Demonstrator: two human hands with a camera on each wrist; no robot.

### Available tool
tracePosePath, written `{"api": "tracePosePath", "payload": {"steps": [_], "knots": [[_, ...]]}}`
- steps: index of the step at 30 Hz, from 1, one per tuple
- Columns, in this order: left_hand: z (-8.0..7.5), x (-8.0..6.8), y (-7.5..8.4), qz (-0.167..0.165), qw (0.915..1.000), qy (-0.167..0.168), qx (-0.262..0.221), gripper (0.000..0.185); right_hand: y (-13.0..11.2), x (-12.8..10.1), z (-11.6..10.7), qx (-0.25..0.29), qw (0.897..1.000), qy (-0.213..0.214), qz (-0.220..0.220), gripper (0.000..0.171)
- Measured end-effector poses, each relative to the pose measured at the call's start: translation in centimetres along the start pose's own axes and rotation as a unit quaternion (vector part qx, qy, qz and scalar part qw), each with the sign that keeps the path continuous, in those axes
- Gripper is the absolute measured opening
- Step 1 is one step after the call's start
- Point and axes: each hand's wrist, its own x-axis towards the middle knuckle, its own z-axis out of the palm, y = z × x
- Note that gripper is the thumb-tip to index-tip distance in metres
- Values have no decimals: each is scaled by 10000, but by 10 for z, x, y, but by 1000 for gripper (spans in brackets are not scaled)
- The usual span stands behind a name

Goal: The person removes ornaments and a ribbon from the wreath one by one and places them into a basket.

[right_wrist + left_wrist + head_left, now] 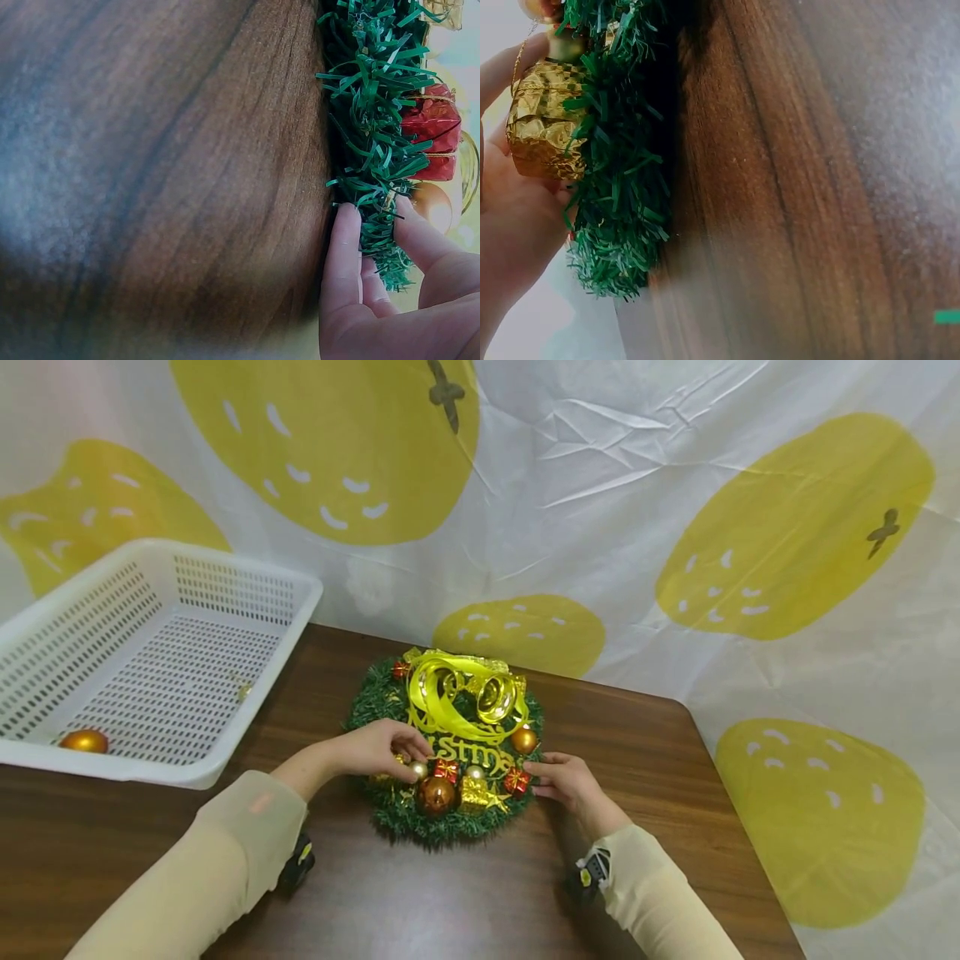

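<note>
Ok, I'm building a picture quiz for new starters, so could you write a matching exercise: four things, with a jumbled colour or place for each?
Column 1
1. Wreath
2. Basket
3. Table
4. Ribbon loops

Column 2
A. White, with slotted walls
B. Shiny yellow-gold, at the wreath's far side
C. Green and bushy
D. Brown, wood-grained

Pairs: 1-C, 2-A, 3-D, 4-B

Bristly plas. wreath (622,142), crinkly gold-foil pkg (547,127), satin wd tbl (645,743)
</note>
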Motion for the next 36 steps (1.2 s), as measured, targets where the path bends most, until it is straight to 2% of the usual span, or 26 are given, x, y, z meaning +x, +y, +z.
{"api": "tracePosePath", "payload": {"steps": [6, 13, 19, 36], "knots": [[-4, -2, -2, 45, 9995, 206, -227, 42, 0, 0, 0, 33, 10000, -60, -32, 63], [-9, -4, 7, -37, 9986, 467, -237, 42, -2, 0, -1, 66, 10000, -18, -4, 63], [-14, -4, 13, -99, 9972, 517, -530, 41, -4, -1, 0, 56, 10000, 13, -3, 64], [-26, -6, 23, -169, 9965, 758, -296, 42, -2, -1, -1, 39, 10000, 3, 34, 64]]}}
